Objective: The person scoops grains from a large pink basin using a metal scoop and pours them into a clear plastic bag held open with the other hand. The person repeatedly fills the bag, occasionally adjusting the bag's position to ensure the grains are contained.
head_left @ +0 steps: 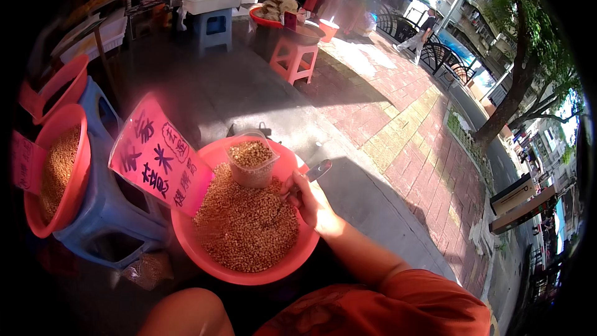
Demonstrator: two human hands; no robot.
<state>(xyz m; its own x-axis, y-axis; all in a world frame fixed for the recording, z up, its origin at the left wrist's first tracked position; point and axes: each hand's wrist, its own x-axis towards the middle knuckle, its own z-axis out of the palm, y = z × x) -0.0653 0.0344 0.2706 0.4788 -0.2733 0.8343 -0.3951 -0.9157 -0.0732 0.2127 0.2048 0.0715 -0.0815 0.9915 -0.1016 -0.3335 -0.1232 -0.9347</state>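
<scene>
My right hand [305, 199] reaches in over the right rim of a pink plastic basin [247, 277] and grips a metal utensil, apparently a spoon. Its rounded, shiny end [320, 170] sticks out above my fingers; the other end is hidden by my hand and the kernels. Small pale-brown grain kernels [254, 238] fill much of the basin. A clear plastic cup [252, 175], partly filled with the same kind of kernels, sits on them, left of my hand. A pink sign [161, 154] with handwriting stands at the basin's left edge. My left hand is out of view.
To the left, another pink basin [84, 149] of kernels stands by blue plastic stools [100, 205]. A plastic bag [148, 270] lies below. Ahead are a pink stool [295, 60] bearing a bowl and a white tray [212, 3]. A person [419, 37] walks on the brick pavement [396, 144].
</scene>
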